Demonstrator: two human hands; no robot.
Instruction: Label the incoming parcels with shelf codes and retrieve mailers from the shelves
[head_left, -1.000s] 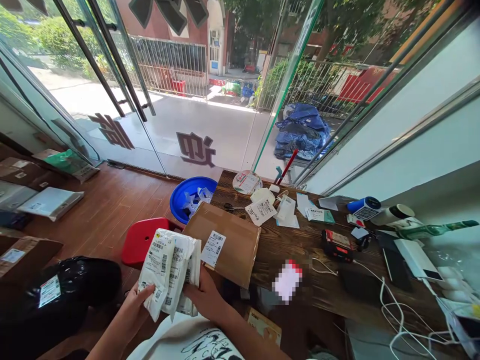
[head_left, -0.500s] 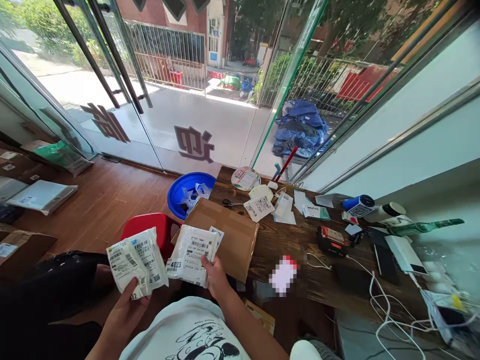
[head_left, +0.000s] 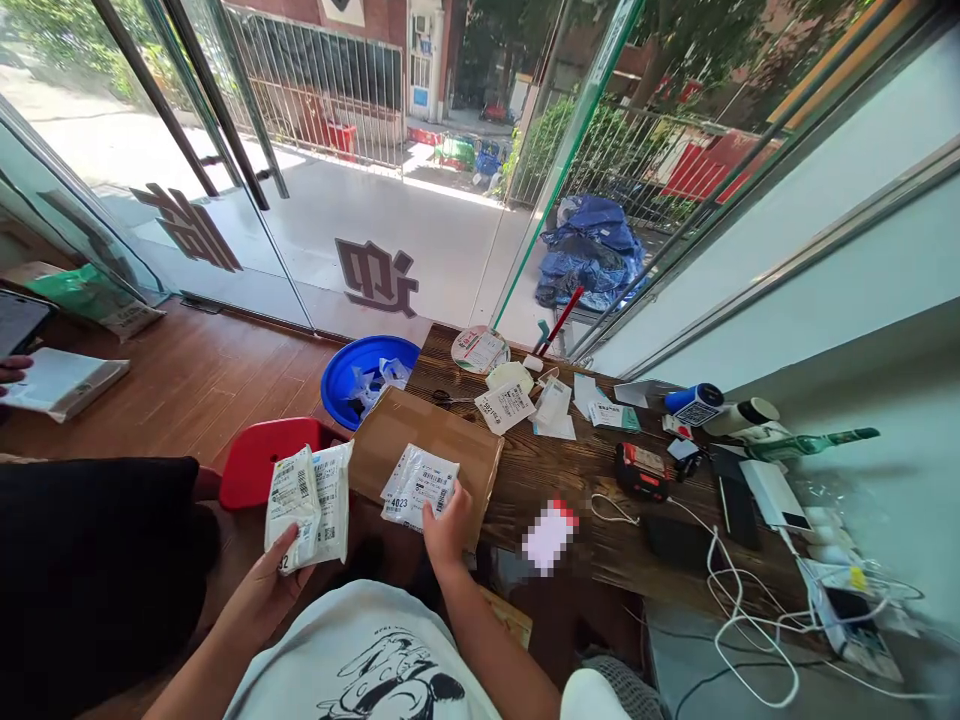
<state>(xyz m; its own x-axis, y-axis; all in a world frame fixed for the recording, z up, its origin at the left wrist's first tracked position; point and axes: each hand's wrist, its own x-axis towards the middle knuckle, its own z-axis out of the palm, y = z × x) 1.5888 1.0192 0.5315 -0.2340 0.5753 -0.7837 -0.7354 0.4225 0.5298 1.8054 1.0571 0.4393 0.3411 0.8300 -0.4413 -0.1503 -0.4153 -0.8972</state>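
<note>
Two white plastic mailer parcels [head_left: 328, 500] with printed labels overlap in my left hand [head_left: 281, 565], whose thumb presses on the front one. My right hand [head_left: 450, 530] grips the right edge of another white parcel [head_left: 424, 485], its label reading 4023. That parcel is over the brown cardboard box [head_left: 367, 425] at the table's left end; whether it rests on the box I cannot tell. The fingers behind the parcels are hidden.
A red stool [head_left: 244, 465] and a blue tub [head_left: 334, 380] with plastic bags stand left of the wooden table [head_left: 517, 480]. Paper slips [head_left: 510, 400], a black-and-red device [head_left: 641, 470] and white cables [head_left: 727, 600] lie on it. Another person's hand [head_left: 13, 370] shows at far left.
My right hand has moved the 4023 parcel rightward over the cardboard box. My left hand has brought its two parcels to the right. Another person's hand has appeared at far left.
</note>
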